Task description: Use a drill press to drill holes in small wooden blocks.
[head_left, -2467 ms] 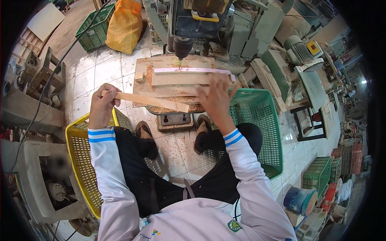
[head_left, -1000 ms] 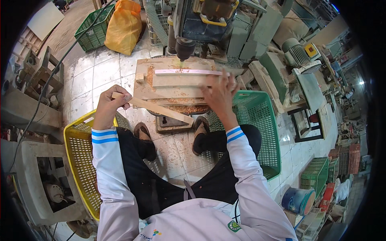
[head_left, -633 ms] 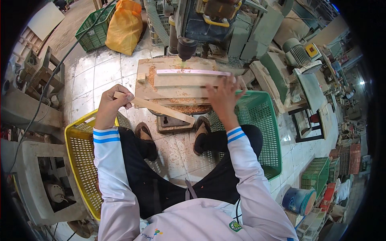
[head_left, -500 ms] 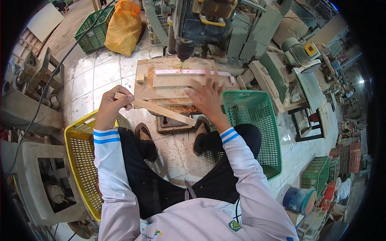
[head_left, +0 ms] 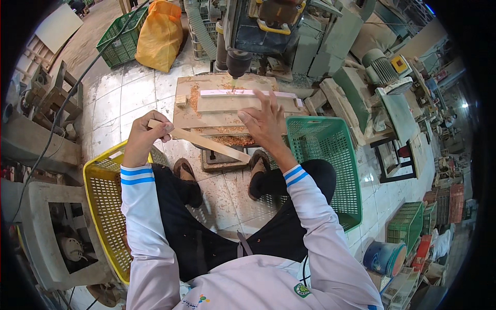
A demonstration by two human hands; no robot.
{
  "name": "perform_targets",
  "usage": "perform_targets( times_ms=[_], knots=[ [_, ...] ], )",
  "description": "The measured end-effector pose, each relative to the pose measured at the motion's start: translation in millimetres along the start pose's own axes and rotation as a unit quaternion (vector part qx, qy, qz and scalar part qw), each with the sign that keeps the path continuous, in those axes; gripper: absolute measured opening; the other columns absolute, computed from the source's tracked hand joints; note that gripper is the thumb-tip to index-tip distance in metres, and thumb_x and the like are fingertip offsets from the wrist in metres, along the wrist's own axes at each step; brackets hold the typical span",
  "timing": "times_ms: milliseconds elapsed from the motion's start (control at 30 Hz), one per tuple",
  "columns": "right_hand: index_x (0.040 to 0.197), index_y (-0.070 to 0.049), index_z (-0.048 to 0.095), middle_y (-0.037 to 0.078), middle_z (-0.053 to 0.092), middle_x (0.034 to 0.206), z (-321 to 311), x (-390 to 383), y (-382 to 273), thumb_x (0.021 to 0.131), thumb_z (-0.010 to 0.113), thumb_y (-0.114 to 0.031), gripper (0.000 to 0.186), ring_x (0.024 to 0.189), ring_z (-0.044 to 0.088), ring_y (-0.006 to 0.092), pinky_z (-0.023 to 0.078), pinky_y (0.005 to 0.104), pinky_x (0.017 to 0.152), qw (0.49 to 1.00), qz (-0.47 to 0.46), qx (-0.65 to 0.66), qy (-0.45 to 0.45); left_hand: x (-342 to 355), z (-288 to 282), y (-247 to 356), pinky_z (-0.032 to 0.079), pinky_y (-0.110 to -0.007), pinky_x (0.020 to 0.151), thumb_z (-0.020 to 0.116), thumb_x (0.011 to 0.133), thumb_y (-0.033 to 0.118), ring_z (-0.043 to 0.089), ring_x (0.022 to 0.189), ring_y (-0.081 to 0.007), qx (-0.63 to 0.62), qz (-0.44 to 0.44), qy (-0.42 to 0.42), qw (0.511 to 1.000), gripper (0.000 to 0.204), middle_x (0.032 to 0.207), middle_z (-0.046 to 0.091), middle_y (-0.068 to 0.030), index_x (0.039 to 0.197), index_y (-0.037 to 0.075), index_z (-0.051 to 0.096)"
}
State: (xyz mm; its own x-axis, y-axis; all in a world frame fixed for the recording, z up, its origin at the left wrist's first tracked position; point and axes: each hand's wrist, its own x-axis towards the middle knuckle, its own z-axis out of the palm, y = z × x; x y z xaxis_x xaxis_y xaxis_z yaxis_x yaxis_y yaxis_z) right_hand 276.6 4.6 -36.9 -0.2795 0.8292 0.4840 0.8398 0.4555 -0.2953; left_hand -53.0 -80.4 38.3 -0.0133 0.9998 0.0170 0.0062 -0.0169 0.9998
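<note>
My left hand [head_left: 147,135] pinches one end of a thin, pale wooden strip [head_left: 212,145]. The strip slants down to the right, in front of the drill press table, with its far end above my shoe. Over the right part of the wooden work board [head_left: 187,116] hovers my right hand [head_left: 264,124], fingers spread and holding nothing visible. Beyond its fingers a pinkish-white strip [head_left: 222,93] lies along a wooden fence [head_left: 222,106] on the board. The drill chuck [head_left: 238,63] hangs above that strip, its bit near the strip's far edge. Orange shavings are scattered around.
A yellow basket [head_left: 106,206] stands at my left leg, a green basket [head_left: 351,181] at my right. A small wood block [head_left: 181,100] sits at the board's left. Behind are an orange sack [head_left: 159,39] and a green crate [head_left: 121,39]. A machine with a motor [head_left: 380,67] stands at right.
My right hand stays over the board, its fingers curling slightly and blurring less. The left hand and its wooden strip have hardly moved.
</note>
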Motion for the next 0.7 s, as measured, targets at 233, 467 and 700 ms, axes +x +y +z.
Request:
perform_targets(
  times_ms=[233, 467, 700],
  knots=[
    [0.147, -0.012, 0.044, 0.014, 0.048, 0.148, -32.6, -11.0, 38.8, 0.098, 0.056, -0.048, 0.062, 0.14, 0.032, 0.0437, 0.002, 0.0752, 0.109, 0.983, 0.138, -0.099, 0.067, -0.3, -2.3, -0.3, 0.049, -0.024, 0.062, 0.071, 0.088, 0.011, 0.061, 0.065, -0.0102, -0.007, 0.003, 0.016, 1.0, 0.011, 0.074, 0.065, -0.0042, 0.088, 0.001, 0.066],
    [0.142, -0.006, 0.05, 0.016, 0.054, 0.142, -55.0, -17.5, 28.8, 0.098, 0.052, -0.05, 0.062, 0.142, 0.03, 0.0464, -0.002, 0.0762, 0.11, 0.955, 0.067, 0.263, -0.123, 0.5, -2.3, 0.7, 0.049, -0.024, 0.061, 0.071, 0.088, 0.012, 0.062, 0.065, -0.0093, 0.02, -0.004, 0.008, 1.0, 0.011, 0.072, 0.065, -0.0038, 0.087, 0.001, 0.066],
    [0.137, -0.002, 0.055, 0.023, 0.035, 0.154, -11.7, -4.9, 23.5, 0.098, 0.047, -0.059, 0.069, 0.148, 0.019, 0.0452, 0.004, 0.0765, 0.11, 0.983, 0.108, -0.146, 0.009, 0.8, -1.0, 2.6, 0.049, -0.024, 0.061, 0.072, 0.088, 0.013, 0.061, 0.064, -0.0093, 0.013, 0.001, 0.006, 1.0, 0.012, 0.071, 0.065, -0.0036, 0.088, 0.001, 0.066]
  ],
)
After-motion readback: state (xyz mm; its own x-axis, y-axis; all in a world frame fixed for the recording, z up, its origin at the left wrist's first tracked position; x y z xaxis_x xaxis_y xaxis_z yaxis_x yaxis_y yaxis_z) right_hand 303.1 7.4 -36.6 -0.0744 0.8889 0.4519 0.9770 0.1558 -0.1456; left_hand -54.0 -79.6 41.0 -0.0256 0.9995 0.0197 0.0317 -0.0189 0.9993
